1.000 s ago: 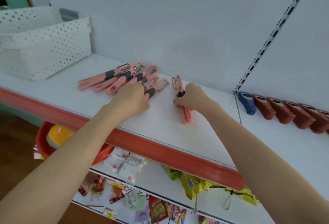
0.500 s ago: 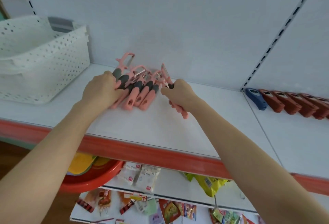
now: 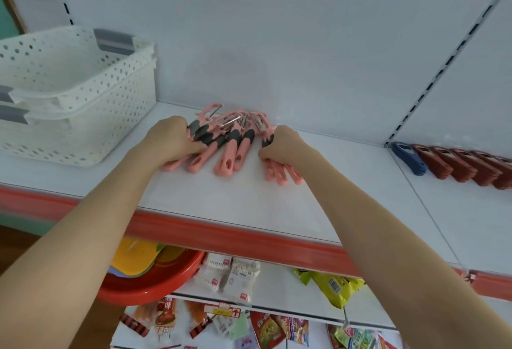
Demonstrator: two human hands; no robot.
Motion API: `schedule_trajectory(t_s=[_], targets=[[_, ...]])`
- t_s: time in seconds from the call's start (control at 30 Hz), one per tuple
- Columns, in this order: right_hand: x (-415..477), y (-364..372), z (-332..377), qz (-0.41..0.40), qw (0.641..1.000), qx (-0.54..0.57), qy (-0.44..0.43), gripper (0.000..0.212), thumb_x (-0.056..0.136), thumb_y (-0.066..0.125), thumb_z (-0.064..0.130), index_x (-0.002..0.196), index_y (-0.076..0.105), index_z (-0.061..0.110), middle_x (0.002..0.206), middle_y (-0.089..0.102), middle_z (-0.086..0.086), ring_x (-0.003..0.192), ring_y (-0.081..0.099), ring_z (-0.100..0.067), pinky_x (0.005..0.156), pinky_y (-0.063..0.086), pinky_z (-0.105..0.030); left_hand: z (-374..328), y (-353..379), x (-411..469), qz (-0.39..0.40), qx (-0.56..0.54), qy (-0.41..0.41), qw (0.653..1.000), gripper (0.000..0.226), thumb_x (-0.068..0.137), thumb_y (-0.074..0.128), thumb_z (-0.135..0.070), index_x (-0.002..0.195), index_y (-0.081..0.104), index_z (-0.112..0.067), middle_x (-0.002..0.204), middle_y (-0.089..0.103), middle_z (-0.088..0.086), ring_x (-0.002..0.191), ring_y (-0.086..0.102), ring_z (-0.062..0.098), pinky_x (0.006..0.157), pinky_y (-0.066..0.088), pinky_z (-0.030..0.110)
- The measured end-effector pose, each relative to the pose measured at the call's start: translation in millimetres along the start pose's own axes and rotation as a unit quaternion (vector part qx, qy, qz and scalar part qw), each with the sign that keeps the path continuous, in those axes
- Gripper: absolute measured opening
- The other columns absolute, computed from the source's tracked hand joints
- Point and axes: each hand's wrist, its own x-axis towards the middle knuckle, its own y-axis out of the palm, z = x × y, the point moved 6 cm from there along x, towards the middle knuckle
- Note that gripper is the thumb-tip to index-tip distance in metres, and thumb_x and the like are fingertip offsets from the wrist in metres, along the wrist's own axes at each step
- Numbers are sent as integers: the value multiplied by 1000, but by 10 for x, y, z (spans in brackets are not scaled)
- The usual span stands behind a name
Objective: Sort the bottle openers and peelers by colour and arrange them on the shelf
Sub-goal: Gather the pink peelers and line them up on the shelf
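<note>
Pink peelers [image 3: 231,151] — left hand [image 3: 171,138], right hand [image 3: 282,145] apparently gripping.

Shop — slotted shelving [image 3: 346,226], red price rail [image 3: 235,237], hanging snack packets [image 3: 336,289]

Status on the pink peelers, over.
Left hand grips the pink peelers, left side. Right hand grips the right few. Bunch lies on shelf, heads rearward. White basket apart, left.

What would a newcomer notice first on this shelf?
The pink peelers fanned at the back of the shelf, gripped by the left hand and right hand. A white basket stands to their left; far right runs a row of red-brown bottle openers, a blue opener at its left end.
</note>
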Motion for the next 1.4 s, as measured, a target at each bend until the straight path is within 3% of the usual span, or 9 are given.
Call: schedule_trajectory(t_s=[0.07,0.33,0.43,0.57,0.77,0.93,1.1,1.23,1.4], targets=[[-11,-41,-48,-27,1000,-8,9,23,78,55,13,56,49,10,34,50,1,45,49,-19,55,46,-27,3,19,6,34,-36,-15,999,37,76,72,-34,63,48,-10,59,51,5,56,47,18,49,33,26],[-88,-145,-363,-74,992,87,44,19,78,56,17,63,49,8,51,53,-5,51,48,-19,51,39,-24,31,14,-4,66,-85,-51,993,33,71,76,-34,73,59,-5,69,62,12,59,56,23,55,45,26],[-142,-188,-433,-93,986,135,36,16,80,54,15,67,50,7,61,54,-6,53,49,-19,53,39,-25,-22,-46,-42,39,-71,-42,996,31,76,73,-24,65,49,-8,58,51,8,49,46,19,36,37,20],[-238,-211,-558,-113,974,195,28,13,79,53,11,68,53,5,59,58,-6,56,56,-23,66,49,-32,-63,-189,-53,-52,-77,10,996,32,77,72,-22,68,44,-10,65,50,8,57,44,20,49,30,28],[-482,-350,-586,-158,925,345,-16,10,83,53,10,73,54,9,62,57,-4,62,62,-17,61,52,-31,-528,-301,-209,-88,-247,102,960,29,78,70,-23,95,57,-4,79,59,7,64,53,19,52,41,26],[-791,-580,-587,-176,845,496,-91,7,89,59,17,87,57,11,79,63,-2,71,64,-14,76,54,-32,-1175,-34,-514,-32,-376,163,911,28,78,72,-25,98,57,-15,85,65,-3,75,62,9,67,51,20],[-1037,-740,-901,-156,812,550,-120,11,94,52,16,91,59,9,84,65,-10,80,65,-22,83,52,-41,-1865,373,-835,6,-422,242,874,37,80,70,-23,111,49,-20,94,61,-12,83,60,-2,65,48,8],[-1184,-871,-1357,-152,772,602,-134,15,96,48,14,102,59,7,92,68,-9,88,67,-22,81,55,-35,-2443,701,-1071,-8,-419,289,861,33,85,64,-25,110,44,-17,90,54,-18,80,56,-6,67,43,1],[-1445,-1244,-2114,-199,764,600,-132,12,94,50,8,103,58,6,91,68,-8,86,67,-20,85,55,-37,-3246,1147,-1377,-28,-422,330,844,19,97,41,-26,114,36,-21,85,50,-21,70,57,-12,63,43,-1]])
